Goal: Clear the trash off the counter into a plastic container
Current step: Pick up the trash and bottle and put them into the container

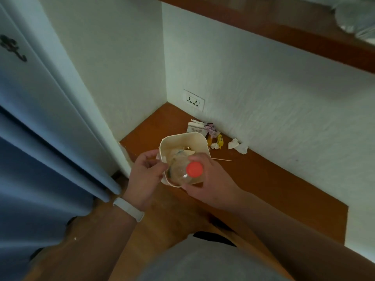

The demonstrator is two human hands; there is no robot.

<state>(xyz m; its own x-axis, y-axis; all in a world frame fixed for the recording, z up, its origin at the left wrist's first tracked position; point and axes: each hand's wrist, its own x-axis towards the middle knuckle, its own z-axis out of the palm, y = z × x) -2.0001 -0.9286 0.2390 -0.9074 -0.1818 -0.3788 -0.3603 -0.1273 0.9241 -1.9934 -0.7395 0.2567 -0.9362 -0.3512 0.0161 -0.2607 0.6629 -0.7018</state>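
Our left hand (pixel 145 175) grips the near-left rim of the cream plastic container (pixel 183 142) above the counter (pixel 263 179). Our right hand (pixel 209 179) clasps a clear bottle (pixel 178 173) with a red cap (pixel 194 169), lowered into it. Crumpled trash (pixel 215 136) lies beyond, against the far wall.

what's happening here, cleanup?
Yes. A person's left hand holds a cream plastic container by its rim over the wooden counter, while the right hand lowers a clear bottle with a red cap into it. Some trash already lies inside. Left on the counter by the wall: crumpled tissues, wrappers, a yellow packet and a thin wooden stick.
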